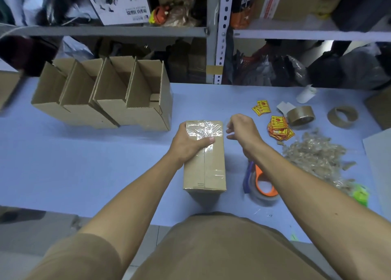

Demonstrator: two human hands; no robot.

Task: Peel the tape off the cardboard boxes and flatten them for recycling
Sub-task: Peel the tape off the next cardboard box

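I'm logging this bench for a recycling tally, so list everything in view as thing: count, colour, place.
Sealed brown cardboard box with clear tape: 1, brown, table centre.
Open brown cardboard boxes: 4, brown, a row at far left of the table.
Brown packing tape roll: 1, brown, far right.
Bare cardboard tape core: 1, brown, right of the roll.
Yellow and red stickers: several, two clusters right of the box.
Heap of peeled crumpled tape: 1, clear-tan, right.
Orange and blue tape dispenser: 1, under the right forearm.
White paper roll: 1, far edge.
Light blue table: 1.
Grey metal shelves: behind, cluttered.
Left hand: grips the box, thumb on its taped top.
Right hand: raised beside the box, fingers curled; any tape pinched is unclear.
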